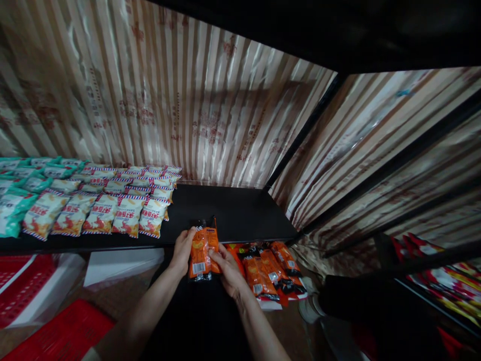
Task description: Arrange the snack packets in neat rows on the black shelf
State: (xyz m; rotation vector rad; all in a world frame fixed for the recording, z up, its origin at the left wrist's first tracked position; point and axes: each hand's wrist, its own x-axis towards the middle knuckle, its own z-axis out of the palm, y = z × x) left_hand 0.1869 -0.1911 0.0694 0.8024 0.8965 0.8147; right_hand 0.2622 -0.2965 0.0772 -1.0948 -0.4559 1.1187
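Observation:
Between my two hands are orange snack bags point(200, 252) with black ends and white barcode labels; at least two overlap. My left hand point(183, 250) grips their left edge, and my right hand point(226, 264) grips the right edge. Both hands are closed on them, just in front of the black shelf point(233, 210). To the right of my right hand, below shelf height, lies a pile of similar orange bags point(263, 271). Several white snack bags point(128, 213) with striped edges stand in rows on the shelf's left part.
Green snack bags point(17, 205) fill the shelf's far left. Red crates point(63, 333) sit on the floor at lower left. A black post point(306, 133) rises at the shelf's right end. Red and yellow bags point(447, 276) lie on another shelf at right. Striped sheeting point(210, 105) hangs behind.

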